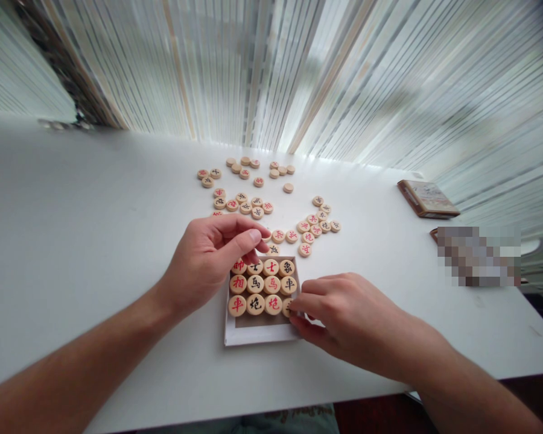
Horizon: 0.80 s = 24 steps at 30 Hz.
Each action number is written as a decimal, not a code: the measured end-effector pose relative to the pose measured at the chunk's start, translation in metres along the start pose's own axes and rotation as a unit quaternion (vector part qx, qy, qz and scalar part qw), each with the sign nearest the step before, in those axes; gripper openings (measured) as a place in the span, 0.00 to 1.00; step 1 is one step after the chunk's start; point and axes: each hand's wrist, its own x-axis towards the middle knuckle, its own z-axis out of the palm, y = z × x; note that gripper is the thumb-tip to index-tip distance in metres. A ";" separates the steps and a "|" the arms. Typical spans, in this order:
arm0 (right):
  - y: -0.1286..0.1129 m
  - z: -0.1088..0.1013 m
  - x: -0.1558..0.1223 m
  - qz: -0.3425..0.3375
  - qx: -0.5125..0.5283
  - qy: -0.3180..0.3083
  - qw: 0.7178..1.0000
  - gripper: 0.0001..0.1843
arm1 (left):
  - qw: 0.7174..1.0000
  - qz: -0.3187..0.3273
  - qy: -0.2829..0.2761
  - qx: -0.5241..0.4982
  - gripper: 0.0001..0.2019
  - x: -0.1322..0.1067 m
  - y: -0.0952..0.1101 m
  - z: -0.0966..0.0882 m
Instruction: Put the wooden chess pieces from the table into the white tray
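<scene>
One white table lies before you, striped curtains rising beyond the open box. Twelve character-marked discs sit inside that box in three rows of four; loose discs are scattered beyond it. Your left hand hangs over its far edge, fingertips nearly together; your right hand has narrow-set fingers at its right wall, by the nearest row's end disc. Whether either grips anything, I cannot tell.

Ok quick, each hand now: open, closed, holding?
Left hand: half curled near the box; can't tell if it holds anything.
Right hand: fingertips at a boxed piece; grip unclear.
</scene>
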 end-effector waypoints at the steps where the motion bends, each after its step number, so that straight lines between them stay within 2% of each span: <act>1: -0.001 0.000 0.000 0.003 -0.001 -0.003 1.000 0.10 | 1.000 0.000 -0.001 -0.001 0.05 0.000 0.000 0.000; 7: -0.004 0.000 0.001 0.007 -0.008 -0.008 1.000 0.09 | 1.000 -0.004 -0.008 -0.004 0.05 0.000 -0.002 -0.001; 17: 0.000 0.006 -0.001 -0.028 0.006 0.067 0.997 0.08 | 1.000 -0.001 -0.013 0.011 0.06 -0.001 -0.002 -0.003; 20: 0.003 0.000 -0.002 -0.050 0.051 0.141 0.987 0.08 | 1.000 0.000 -0.004 0.018 0.06 -0.001 -0.004 -0.005; 22: 0.011 -0.007 -0.001 -0.051 0.086 0.228 0.969 0.11 | 1.000 0.001 0.002 0.016 0.06 0.000 -0.006 -0.007; 24: 0.026 -0.012 0.004 -0.014 0.096 0.319 0.943 0.15 | 1.000 0.003 0.011 0.009 0.05 0.001 -0.008 -0.009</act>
